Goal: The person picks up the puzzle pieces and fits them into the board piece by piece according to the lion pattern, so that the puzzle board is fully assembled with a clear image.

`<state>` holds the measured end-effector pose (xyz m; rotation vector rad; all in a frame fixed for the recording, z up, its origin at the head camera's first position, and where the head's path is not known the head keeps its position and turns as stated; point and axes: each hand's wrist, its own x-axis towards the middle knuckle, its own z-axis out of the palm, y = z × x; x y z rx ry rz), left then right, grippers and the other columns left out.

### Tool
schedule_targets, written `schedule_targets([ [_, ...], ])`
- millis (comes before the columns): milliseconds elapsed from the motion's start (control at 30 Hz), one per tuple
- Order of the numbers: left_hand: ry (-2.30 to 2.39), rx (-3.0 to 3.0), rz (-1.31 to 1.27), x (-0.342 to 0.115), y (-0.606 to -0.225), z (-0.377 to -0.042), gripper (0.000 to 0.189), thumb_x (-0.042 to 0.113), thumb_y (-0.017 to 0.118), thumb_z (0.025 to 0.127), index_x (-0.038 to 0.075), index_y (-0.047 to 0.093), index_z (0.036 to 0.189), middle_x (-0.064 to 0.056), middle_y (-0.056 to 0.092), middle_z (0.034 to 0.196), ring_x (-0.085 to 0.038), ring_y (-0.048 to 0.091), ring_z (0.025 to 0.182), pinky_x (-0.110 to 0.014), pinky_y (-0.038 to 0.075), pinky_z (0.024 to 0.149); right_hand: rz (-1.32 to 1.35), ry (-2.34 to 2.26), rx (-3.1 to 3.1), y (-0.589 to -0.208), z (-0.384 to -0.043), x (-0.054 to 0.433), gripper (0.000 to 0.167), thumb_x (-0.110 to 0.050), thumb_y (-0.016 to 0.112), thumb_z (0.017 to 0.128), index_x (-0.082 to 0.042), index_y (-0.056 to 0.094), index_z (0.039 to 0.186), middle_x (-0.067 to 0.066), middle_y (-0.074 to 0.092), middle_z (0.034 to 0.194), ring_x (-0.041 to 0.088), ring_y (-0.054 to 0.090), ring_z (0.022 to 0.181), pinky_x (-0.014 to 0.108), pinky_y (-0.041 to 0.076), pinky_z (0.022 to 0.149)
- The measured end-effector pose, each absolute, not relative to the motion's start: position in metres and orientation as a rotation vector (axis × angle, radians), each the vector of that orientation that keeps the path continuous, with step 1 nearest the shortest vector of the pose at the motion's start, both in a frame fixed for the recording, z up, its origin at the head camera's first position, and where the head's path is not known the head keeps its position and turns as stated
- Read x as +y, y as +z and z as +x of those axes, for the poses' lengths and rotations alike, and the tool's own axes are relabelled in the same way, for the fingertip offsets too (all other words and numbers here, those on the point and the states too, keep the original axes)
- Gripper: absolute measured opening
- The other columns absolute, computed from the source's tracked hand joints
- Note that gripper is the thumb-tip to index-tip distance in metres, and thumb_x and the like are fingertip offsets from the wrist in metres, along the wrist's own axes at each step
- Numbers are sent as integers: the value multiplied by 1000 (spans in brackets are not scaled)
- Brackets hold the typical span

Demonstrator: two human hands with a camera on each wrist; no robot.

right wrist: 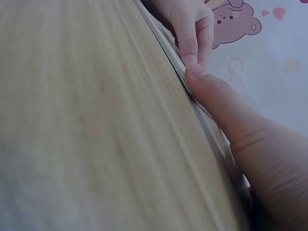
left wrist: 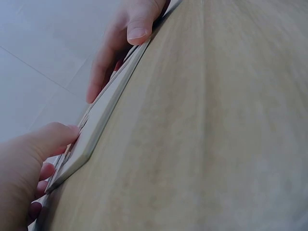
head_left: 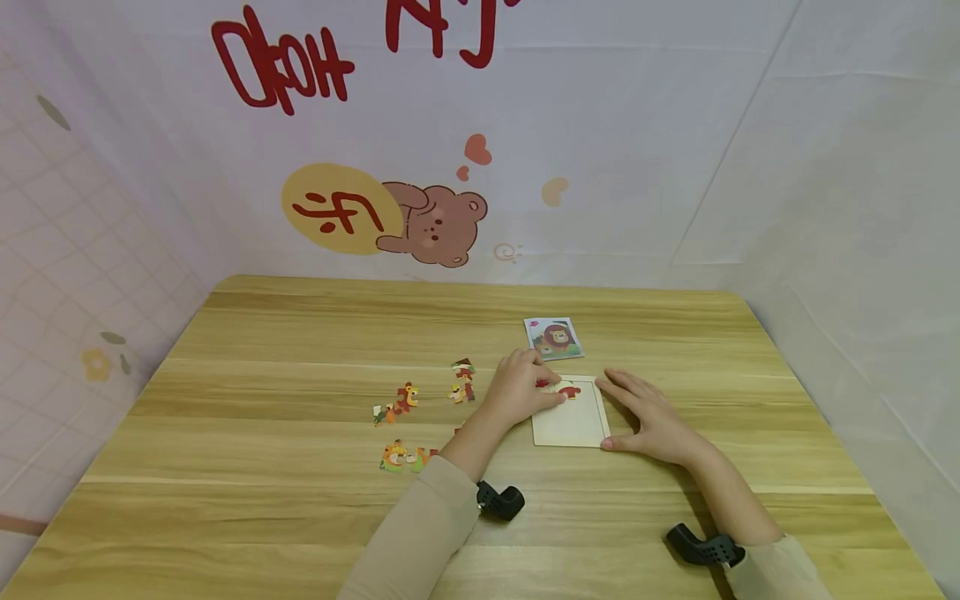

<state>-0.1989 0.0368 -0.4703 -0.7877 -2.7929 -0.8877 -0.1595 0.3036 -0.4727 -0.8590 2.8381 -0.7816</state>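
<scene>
Here, right hand (head_left: 651, 421) outspread against tray (head_left: 567, 429).

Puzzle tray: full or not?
Not full: the tray shows mostly bare base, and loose puzzle pieces lie left of it on the table.

a light yellow-brown wood-grain table (head_left: 300, 333) with rounded far corners stood before a white cloth backdrop (head_left: 615, 100), across whose top ran large red brushstroke lettering (head_left: 487, 33), partly cut off by the upper edge of the head view. lower on that cloth, a brown cartoon bear (head_left: 446, 218) clung to a yellow oval (head_left: 337, 177) bearing a red character, with a large coral heart (head_left: 477, 150), a small coral heart (head_left: 462, 173), a pale peach heart (head_left: 555, 192) and a thin beige spiral (head_left: 507, 252) nearby. on the left, a pale grid-patterned cloth (head_left: 45, 217) showed a faded yellow-orange flower (head_left: 96, 365) with grey-green leaves (head_left: 112, 337).
</scene>
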Motion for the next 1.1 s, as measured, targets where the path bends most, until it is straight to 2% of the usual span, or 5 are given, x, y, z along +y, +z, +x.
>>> schedule_targets([
  [133, -897, -2787, -785, 36, -470, -199, 28, 42, 77, 80, 25, 77, 101, 8, 53, 92, -10, 44, 85, -29, 36, 76, -855, -785, 2836, -473, -159, 303, 94, -53, 78, 73, -17, 36, 149, 11, 23, 155, 38, 14, 140, 64, 13, 103],
  [467, -953, -2783, -748, 35, -470, -199, 26, 40, 78, 79, 23, 78, 98, 9, 54, 90, -10, 44, 84, -27, 36, 77, -861, -781, 2837, -473, -161, 302, 93, -53, 78, 73, -19, 36, 149, 11, 23, 155, 38, 14, 140, 64, 13, 103],
  [733, -998, -2796, -718, 34, -462, -191, 34, 41, 76, 81, 18, 75, 106, 5, 57, 99, -13, 47, 92, -32, 37, 84, -866, -779, 2833, -473, -160, 303, 93, -52, 78, 74, -16, 36, 149, 14, 22, 155, 40, 14, 140, 66, 12, 102],
  [933, -1028, -2715, -724, 30, -444, -181, 34, 33, 77, 81, 13, 74, 108, 2, 60, 100, -15, 50, 96, -33, 40, 84, -860, -788, 2830, -472, -159, 305, 93, -52, 77, 75, -15, 36, 149, 14, 22, 155, 41, 13, 140, 66, 12, 102],
  [1100, -1028, -2701, -730, 21, -431, -178, 33, 34, 76, 82, 16, 74, 110, 2, 61, 105, -16, 52, 100, -36, 40, 88, -859, -784, 2834, -471, -158, 306, 93, -53, 77, 74, -15, 36, 149, 14, 23, 155, 41, 13, 140, 65, 13, 102],
])
